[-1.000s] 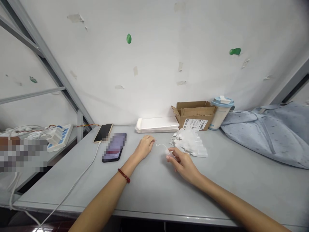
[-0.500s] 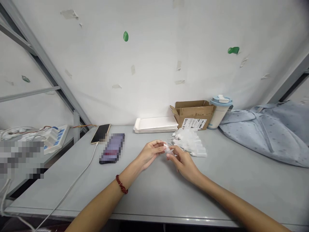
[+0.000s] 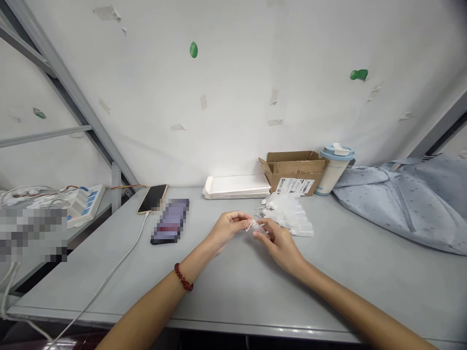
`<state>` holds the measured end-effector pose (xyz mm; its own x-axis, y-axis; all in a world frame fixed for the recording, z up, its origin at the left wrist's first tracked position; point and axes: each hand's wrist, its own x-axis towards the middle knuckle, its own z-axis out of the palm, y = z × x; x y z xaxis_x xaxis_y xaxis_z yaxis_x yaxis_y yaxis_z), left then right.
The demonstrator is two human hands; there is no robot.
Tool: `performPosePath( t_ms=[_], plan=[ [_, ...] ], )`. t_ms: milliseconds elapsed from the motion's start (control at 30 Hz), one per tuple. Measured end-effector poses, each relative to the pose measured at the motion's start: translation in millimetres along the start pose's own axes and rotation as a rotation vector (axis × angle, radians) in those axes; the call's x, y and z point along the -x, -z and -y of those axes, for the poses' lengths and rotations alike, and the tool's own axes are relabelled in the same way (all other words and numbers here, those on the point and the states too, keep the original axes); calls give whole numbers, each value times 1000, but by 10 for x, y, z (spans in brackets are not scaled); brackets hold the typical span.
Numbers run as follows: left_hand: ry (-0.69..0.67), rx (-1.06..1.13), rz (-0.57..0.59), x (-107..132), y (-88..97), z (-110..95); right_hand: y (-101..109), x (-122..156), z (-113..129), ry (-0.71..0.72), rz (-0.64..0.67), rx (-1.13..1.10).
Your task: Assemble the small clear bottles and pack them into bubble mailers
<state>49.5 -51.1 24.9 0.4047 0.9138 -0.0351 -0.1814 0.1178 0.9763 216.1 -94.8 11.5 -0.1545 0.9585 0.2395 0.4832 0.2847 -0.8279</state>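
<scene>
Both hands meet above the middle of the grey table (image 3: 233, 287). My left hand (image 3: 228, 228), with a red bead bracelet on its wrist, pinches one end of a small white cable piece (image 3: 253, 225). My right hand (image 3: 279, 243) pinches the other end with thumb and forefinger. Just behind the hands lies a pile of small clear plastic bags with white parts (image 3: 288, 216).
A stack of white pouches (image 3: 237, 186), a brown cardboard box (image 3: 294, 170) and a blue-lidded cup (image 3: 333, 167) stand by the wall. Two phones (image 3: 152, 198) (image 3: 170, 221) lie at left, one on a white charging cable. Blue cloth (image 3: 404, 199) covers the right side. A power strip (image 3: 78, 204) sits far left.
My left hand lifted off the table and came right to meet my right hand; the white cable piece, stretched out between them before, is now gathered between both hands.
</scene>
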Motion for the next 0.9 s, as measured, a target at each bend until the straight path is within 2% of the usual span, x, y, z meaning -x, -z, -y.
performPosePath(
  t_ms=[267,367,500,600,733,900],
  plan=[
    [-36,-150,-37,41,-11,-53,16,9,4,2,-32,-24],
    [-41,-162,7,58,5,-81,53,2,55,-48,30,-141],
    [-45,-188,61,70,37,-103,104,-26,122,-186,142,-338],
    [-39,-204,75,75,37,-105,111,-41,150,-221,147,-386],
    [-22,-208,52,79,4,-92,82,-28,145,-136,91,-303],
    [-2,-219,24,78,-35,-76,40,4,57,40,4,-53]
  ],
)
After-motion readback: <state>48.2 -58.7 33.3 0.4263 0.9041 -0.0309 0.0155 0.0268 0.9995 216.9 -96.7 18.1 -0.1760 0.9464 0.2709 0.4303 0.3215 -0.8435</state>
